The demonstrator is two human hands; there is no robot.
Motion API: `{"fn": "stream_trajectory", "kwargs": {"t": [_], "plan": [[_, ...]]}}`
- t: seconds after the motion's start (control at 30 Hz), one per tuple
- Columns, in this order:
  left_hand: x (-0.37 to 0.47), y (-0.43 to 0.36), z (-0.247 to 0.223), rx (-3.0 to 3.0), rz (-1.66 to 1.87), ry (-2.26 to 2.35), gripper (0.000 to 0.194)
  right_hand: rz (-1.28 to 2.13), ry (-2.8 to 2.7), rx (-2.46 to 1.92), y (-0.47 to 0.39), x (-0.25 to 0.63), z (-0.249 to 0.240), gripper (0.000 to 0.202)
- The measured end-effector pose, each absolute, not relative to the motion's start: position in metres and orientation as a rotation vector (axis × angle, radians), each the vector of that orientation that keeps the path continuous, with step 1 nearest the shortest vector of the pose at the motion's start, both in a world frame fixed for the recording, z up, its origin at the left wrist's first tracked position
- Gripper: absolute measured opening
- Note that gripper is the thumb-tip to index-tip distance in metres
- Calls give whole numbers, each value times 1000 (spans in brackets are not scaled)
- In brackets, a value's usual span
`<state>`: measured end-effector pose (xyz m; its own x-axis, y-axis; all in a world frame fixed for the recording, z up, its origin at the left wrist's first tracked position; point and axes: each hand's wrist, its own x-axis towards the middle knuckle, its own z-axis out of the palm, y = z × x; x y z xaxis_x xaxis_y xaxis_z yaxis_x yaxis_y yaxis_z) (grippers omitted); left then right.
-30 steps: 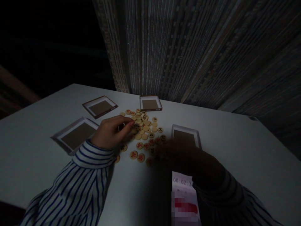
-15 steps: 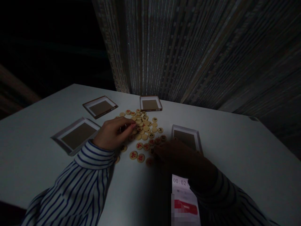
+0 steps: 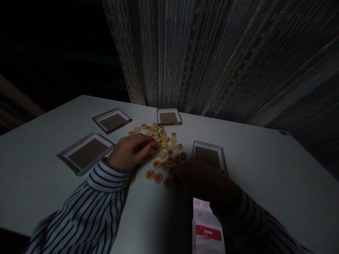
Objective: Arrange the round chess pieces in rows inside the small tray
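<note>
Round wooden Chinese chess pieces (image 3: 164, 144) lie in a loose heap, some face down, others with red or dark characters. At the heap's left side is my left hand (image 3: 129, 150), thumb and fingertips drawn together over the pieces; anything between them is hidden. My right hand (image 3: 198, 174), in deep shadow, has its fingertips closed at a piece on the near right edge of the spread. Several red-marked pieces (image 3: 158, 177) lie singly in front of the heap, between my two hands.
Shallow open boxes stand around the pieces: a near-left one (image 3: 88, 153), a far-left one (image 3: 112, 120), a back one (image 3: 169, 117) and a right one (image 3: 209, 155). A lit phone screen (image 3: 203, 215) lies below my right wrist. Behind the white table (image 3: 254, 155) hangs a curtain (image 3: 169, 53).
My left hand has shifted slightly right and nearer over the heap. My right fingertips have moved a little left, covering more of the piece beside them.
</note>
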<state>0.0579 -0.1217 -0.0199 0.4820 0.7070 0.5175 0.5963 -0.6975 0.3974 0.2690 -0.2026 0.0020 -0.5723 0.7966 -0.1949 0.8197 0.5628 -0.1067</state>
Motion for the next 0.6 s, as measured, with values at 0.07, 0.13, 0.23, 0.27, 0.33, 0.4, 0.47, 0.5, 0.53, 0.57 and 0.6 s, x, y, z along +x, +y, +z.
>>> {"fn": "stream_trajectory", "kwargs": {"t": [0.07, 0.13, 0.23, 0.27, 0.33, 0.4, 0.47, 0.5, 0.53, 0.57, 0.6], "plan": [[59, -122, -21, 2548, 1005, 1133, 25, -282, 2684, 1359, -202, 271, 0, 12], [60, -123, -21, 2518, 1004, 1139, 25, -268, 2696, 1358, -200, 274, 0, 10], [63, -126, -20, 2433, 1027, 1152, 26, -207, 2733, 1396, -198, 275, 3, 12], [65, -127, -20, 2395, 1036, 1152, 27, -170, 2757, 1412, -198, 275, 4, 13], [68, -130, -20, 2311, 1043, 1139, 28, -84, 2803, 1449, -197, 274, 7, 16], [72, -133, -21, 2229, 1018, 1106, 27, -5, 2847, 1503, -197, 273, 9, 17], [76, -136, -22, 2155, 968, 1055, 25, 49, 2901, 1544, -196, 272, 10, 16], [78, -138, -22, 2115, 946, 1028, 24, 75, 2928, 1562, -196, 272, 10, 17], [80, -140, -23, 2070, 929, 1003, 23, 102, 2956, 1572, -195, 272, 10, 17], [83, -141, -23, 2014, 916, 980, 22, 131, 2984, 1578, -194, 272, 10, 17], [85, -143, -23, 1947, 908, 956, 21, 165, 3012, 1583, -194, 273, 9, 18]]}}
